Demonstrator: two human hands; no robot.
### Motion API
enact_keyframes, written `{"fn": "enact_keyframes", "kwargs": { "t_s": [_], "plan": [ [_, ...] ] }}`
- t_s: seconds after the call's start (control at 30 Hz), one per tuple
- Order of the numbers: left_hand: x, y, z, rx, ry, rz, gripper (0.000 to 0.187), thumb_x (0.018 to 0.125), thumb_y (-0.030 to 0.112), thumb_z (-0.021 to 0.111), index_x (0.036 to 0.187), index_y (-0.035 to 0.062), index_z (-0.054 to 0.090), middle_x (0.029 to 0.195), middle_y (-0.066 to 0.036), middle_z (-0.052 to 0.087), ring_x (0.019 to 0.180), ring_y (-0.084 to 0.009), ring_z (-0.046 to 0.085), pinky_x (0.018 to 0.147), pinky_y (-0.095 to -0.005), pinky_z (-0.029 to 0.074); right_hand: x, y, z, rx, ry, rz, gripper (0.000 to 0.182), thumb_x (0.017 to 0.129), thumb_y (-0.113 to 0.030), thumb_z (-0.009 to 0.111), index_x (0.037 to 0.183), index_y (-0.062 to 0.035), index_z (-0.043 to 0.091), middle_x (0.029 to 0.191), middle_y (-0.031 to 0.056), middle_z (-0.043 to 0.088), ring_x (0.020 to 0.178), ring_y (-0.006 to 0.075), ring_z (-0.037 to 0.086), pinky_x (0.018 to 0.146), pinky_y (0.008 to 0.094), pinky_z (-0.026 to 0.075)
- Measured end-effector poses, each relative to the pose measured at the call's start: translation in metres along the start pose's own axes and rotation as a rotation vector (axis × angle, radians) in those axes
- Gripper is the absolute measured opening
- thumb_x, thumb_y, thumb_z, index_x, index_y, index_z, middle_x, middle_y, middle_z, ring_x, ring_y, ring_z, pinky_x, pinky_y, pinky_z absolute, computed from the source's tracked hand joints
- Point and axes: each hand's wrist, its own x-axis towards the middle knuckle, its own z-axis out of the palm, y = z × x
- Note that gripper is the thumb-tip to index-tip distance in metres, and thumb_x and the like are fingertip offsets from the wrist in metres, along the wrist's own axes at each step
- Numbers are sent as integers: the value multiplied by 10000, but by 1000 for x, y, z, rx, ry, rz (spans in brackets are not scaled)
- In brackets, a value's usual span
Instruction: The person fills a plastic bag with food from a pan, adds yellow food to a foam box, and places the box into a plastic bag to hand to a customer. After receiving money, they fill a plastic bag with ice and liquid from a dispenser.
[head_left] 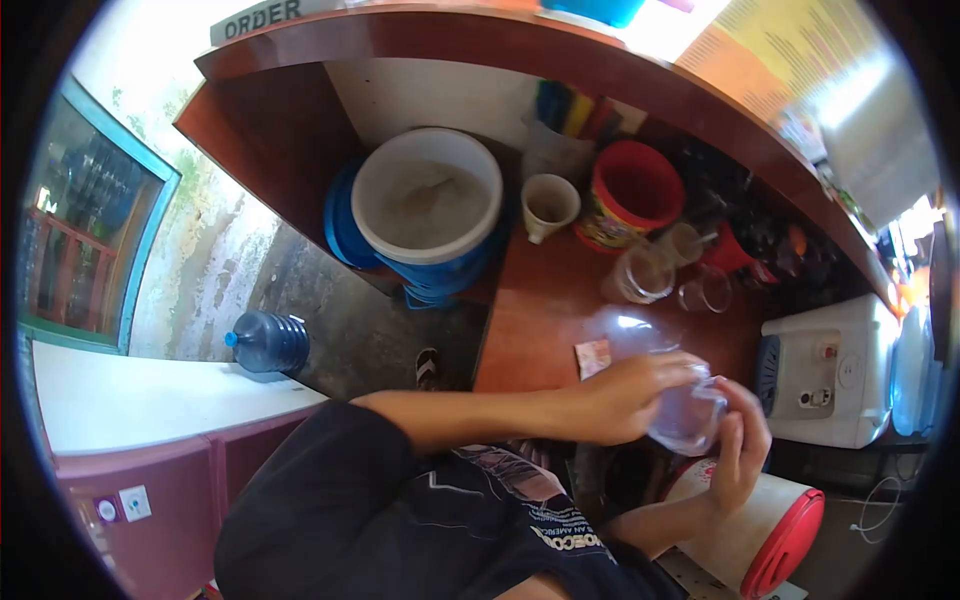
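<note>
In front of my body, over the near edge of the brown counter, I have a clear plastic cup (683,422) between my hands. My left hand (625,398) reaches across from the left with its fingers bent over the cup's upper side. Curled round the other side of the cup is my right hand (738,440). Glare and blur hide the exact fingertip contact. Just beyond my left hand, a shiny clear plastic item (632,332) lies on the counter beside a small reddish paper (593,357).
Clear cups (641,275), a red bucket (638,187) and a beige pitcher (549,205) stand farther back. A large white tub (427,195) sits left. At right is a white appliance (835,370); a white container with red lid (785,545) is below. An overhead shelf (450,45) crosses the top.
</note>
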Motion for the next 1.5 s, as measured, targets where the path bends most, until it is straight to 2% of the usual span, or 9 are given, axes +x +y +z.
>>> {"fn": "enact_keyframes", "kwargs": {
  "t_s": [0.1,0.17,0.33,0.43,0.53,0.63,0.83,1.03,1.5],
  "plan": [
    [-71,12,-92,-17,52,-99,525,782,-112,437,1293,-4,493,1397,-147,466,1215,-303,523,995,-340,407,84,-27,106,209,116,297,209,951,-99,507,1084,11,625,936,62,656,783,93,605,588,185,445],
    [-114,21,-142,2,86,-254,523,779,-116,436,1287,-8,498,1400,-154,463,1231,-305,511,1005,-334,396,154,-14,209,416,-168,289,202,968,-114,498,1085,-11,627,956,54,655,850,105,613,715,231,488],
    [-212,-8,-229,90,323,-458,504,773,-120,451,1262,-17,518,1368,-187,487,1254,-314,492,993,-340,407,283,133,489,-183,-444,-364,347,800,-45,604,1146,-69,624,1137,181,598,1057,371,555,936,415,443],
    [-260,-27,-273,222,496,-502,516,754,-155,446,1247,-23,528,1336,-212,506,1250,-334,494,979,-358,420,317,173,552,-358,-585,-504,414,703,-33,671,1111,-98,638,1124,173,581,1085,352,526,944,437,420],
    [-292,-32,-306,278,628,-548,541,763,-195,413,1266,-24,516,1360,-176,490,1186,-278,550,902,-304,489,325,146,550,-553,-693,-478,428,683,-84,715,1102,-140,644,1048,168,585,1084,359,516,906,441,428],
    [-305,-39,-322,44,802,-694,564,782,-202,387,1297,-6,503,1379,-137,482,924,-127,610,556,-180,481,329,138,540,-720,-763,-770,402,739,-210,720,1131,-180,638,977,172,591,993,352,567,819,457,457],
    [-315,-64,-349,-26,825,-758,570,782,-203,371,1297,-2,512,1377,-115,478,874,-109,598,548,-187,474,291,108,493,-563,-890,-464,414,865,-400,603,1221,-190,580,863,184,619,770,360,633,706,459,491],
    [-314,-80,-361,-62,803,-729,548,787,-189,383,1288,-11,516,1370,-108,480,854,-96,591,533,-186,468,280,46,463,-918,-905,-142,485,834,-455,630,1093,-46,626,770,154,652,775,348,653,688,447,500],
    [-314,-89,-371,-80,830,-754,536,796,-169,392,1294,-10,512,1393,-115,455,839,-95,592,534,-185,470,262,75,499,-660,-1129,169,617,786,-553,646,859,59,660,831,255,652,845,384,647,761,442,494]
  ]
}}
